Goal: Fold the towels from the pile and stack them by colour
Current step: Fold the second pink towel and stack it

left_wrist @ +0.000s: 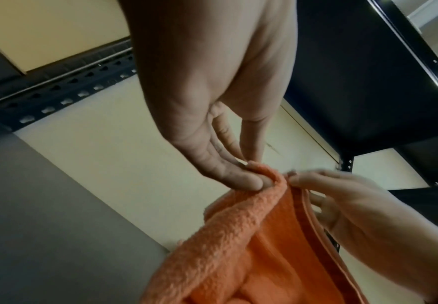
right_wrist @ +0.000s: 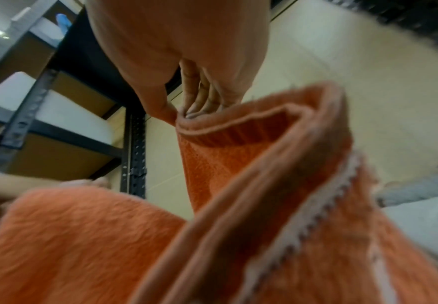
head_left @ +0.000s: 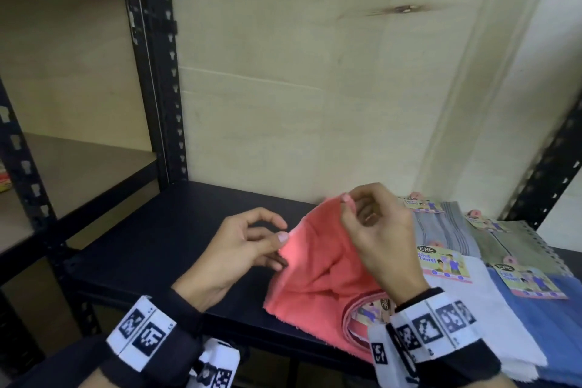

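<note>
We have the coral towel (head_left: 318, 274) half lifted off the black shelf (head_left: 163, 246), its lower part lying bunched on the shelf beside the other towels. Our right hand (head_left: 374, 239) is raised, thumb and fingertips pinching a corner of the hem; the right wrist view shows that edge doubled over under the fingers (right_wrist: 199, 102). Our left hand (head_left: 239, 249) sits lower, and the left wrist view shows its thumb and fingers closed on the fuzzy edge of the cloth — a light pinch, not a fistful.

To do this step well, we judge that each hand should end on a true corner. The left grip looks to be partway along an edge, so we would slide it out until it finds the corner, then draw the two hands apart until the top edge runs straight and the doubled hem opens. Only then should we lay the cloth flat on the bare part of the shelf and bring edge to edge.

A paper label (head_left: 371, 312) shows at the towel's lower end — we would tuck it inside the fold. To the right lie the white towel (head_left: 491, 318), the blue towel (head_left: 548, 327), the grey striped towel (head_left: 447, 227) and a green one (head_left: 516, 242), so we should keep the coral cloth from dragging across them.
</note>
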